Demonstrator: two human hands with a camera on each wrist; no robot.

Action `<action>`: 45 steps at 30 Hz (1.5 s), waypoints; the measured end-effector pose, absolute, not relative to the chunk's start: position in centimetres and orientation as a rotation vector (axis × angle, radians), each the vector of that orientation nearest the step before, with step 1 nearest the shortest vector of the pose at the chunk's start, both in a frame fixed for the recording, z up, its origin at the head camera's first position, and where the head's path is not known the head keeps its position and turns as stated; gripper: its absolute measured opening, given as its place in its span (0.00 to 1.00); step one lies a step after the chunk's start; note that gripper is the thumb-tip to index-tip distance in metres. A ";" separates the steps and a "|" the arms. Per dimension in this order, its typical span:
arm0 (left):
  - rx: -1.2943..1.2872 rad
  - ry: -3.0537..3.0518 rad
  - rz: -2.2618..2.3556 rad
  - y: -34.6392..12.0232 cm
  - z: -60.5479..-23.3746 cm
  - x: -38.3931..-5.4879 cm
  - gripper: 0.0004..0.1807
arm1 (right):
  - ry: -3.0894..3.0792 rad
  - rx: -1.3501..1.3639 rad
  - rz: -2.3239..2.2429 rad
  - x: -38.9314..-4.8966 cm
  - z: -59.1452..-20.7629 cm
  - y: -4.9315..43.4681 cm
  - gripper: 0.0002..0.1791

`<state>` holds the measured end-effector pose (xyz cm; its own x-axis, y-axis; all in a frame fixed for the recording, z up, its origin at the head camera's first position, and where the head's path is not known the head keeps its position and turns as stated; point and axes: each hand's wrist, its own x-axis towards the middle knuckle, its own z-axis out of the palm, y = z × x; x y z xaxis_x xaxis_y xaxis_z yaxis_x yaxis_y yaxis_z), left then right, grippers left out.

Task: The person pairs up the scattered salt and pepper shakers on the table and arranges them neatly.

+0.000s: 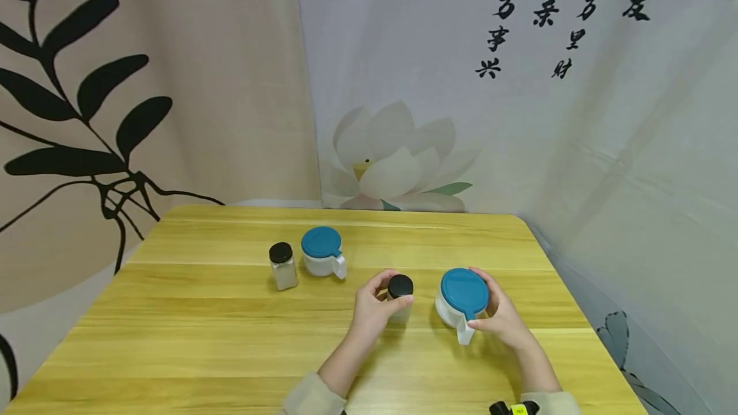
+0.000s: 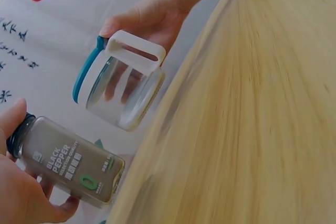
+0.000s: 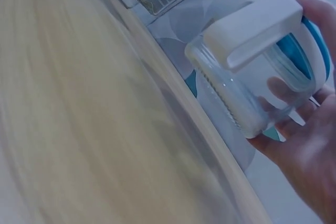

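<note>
My left hand (image 1: 370, 310) grips a black pepper bottle (image 2: 71, 163), clear-sided with a black lid, near the table's middle. Its printed label faces the left wrist camera, and grey-brown powder shows inside. To the right, my right hand (image 1: 503, 317) holds a clear seasoning jar (image 1: 464, 291) with a blue lid and a white handle. The thumb is near the handle's top and other fingers wrap the far side, showing through the clear wall in the right wrist view. The jar's handle (image 3: 257, 27) points toward the person. Both containers stand upright, close over the table.
Farther back on the wooden table (image 1: 219, 332) stand a second black-lidded bottle (image 1: 284, 271) and another blue-lidded jar (image 1: 321, 253) with a white handle, side by side. Behind the table's back edge hangs a printed cloth (image 1: 398, 82) with a lotus and black characters.
</note>
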<state>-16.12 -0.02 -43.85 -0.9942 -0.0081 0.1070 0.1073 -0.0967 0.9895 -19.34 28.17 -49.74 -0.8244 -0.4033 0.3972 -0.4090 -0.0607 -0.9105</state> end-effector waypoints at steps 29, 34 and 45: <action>-0.075 -1.982 -2.343 4.3 -47.5 -17.8 0.22 | -2.227 0.925 2.073 -19.4 -50.1 31.8 0.51; -0.091 -1.976 -2.346 4.9 -47.7 -18.0 0.23 | -2.246 0.886 2.102 -19.2 -50.0 32.2 0.52; -0.082 -1.976 -2.347 6.1 -48.1 -18.0 0.23 | -2.243 0.851 2.166 -19.1 -50.2 32.8 0.52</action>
